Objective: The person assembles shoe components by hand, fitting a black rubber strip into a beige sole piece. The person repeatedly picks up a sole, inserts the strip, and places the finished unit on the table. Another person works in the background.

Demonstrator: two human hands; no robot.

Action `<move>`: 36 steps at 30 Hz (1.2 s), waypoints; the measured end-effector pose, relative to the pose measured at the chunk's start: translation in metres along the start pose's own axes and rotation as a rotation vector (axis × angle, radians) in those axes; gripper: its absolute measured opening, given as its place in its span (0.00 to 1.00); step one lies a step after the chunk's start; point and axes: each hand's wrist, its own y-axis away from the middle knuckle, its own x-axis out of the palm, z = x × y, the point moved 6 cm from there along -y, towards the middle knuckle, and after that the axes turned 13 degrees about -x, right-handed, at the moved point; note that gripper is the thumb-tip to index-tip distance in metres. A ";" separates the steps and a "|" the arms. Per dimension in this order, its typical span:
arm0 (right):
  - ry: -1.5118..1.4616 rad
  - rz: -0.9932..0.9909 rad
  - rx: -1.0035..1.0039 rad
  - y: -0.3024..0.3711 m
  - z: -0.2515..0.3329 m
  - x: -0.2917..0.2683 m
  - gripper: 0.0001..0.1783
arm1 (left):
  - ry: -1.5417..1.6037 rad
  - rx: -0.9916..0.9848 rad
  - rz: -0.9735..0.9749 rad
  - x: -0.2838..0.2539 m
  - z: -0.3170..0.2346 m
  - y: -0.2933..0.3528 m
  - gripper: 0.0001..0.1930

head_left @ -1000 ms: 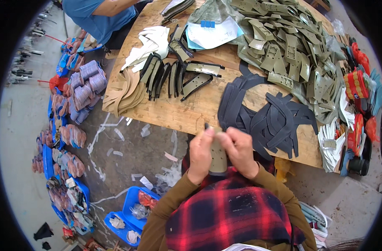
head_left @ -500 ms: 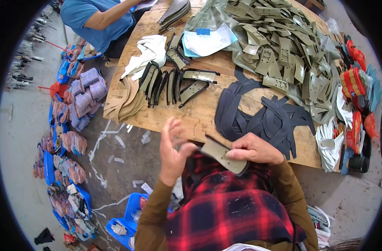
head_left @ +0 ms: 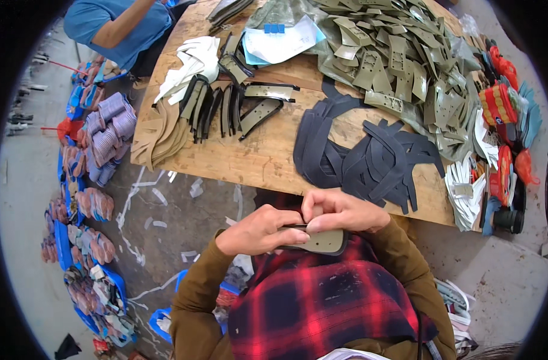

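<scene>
Over my lap, both hands hold an olive shoe-upper-like piece [head_left: 323, 242] with small holes and a dark strip along its edge. My left hand [head_left: 257, 230] grips its left end, with the thumb along the near side. The fingers of my right hand [head_left: 341, 211] pinch the dark strip at the far edge, close to the left fingertips. Part of the piece is hidden under my fingers. Ahead on the wooden table [head_left: 256, 157] lie curved black strips [head_left: 379, 161] in a loose heap. Several olive pieces with black edges [head_left: 229, 109] lie left of them.
A large pile of olive pieces [head_left: 397, 66] covers the far right on plastic sheeting. Tan strips [head_left: 161, 135], white strips [head_left: 193, 66] and a paper sheet [head_left: 284, 43] lie farther left. Blue trays with bundled parts [head_left: 61, 240] line the floor. A person in blue [head_left: 115, 30] sits far left.
My left hand has come down from the air onto the piece. My right hand has shifted to its far edge, and the view has moved slightly.
</scene>
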 end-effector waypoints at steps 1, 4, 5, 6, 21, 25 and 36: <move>0.072 0.034 0.005 0.001 -0.003 0.000 0.11 | 0.024 0.006 -0.003 0.001 0.003 -0.001 0.13; 0.049 0.038 -0.027 -0.001 0.008 -0.002 0.10 | 0.075 -0.037 -0.047 -0.001 0.003 0.000 0.12; -0.117 -0.031 -0.057 -0.001 0.014 0.002 0.09 | 0.101 -0.019 -0.088 -0.002 0.004 0.003 0.11; -0.151 -0.056 -0.071 0.000 0.011 0.000 0.09 | 0.124 -0.001 -0.133 -0.004 0.003 0.005 0.11; -0.247 -0.249 -0.135 0.001 0.012 -0.011 0.12 | 0.204 -0.004 -0.424 -0.003 0.009 0.006 0.11; -0.165 -0.288 -0.142 -0.001 0.008 -0.019 0.11 | 0.178 0.065 -0.562 0.004 0.007 0.005 0.11; -0.175 -0.400 -0.187 -0.002 0.022 -0.031 0.12 | 0.535 -0.007 -0.658 0.018 0.022 -0.009 0.12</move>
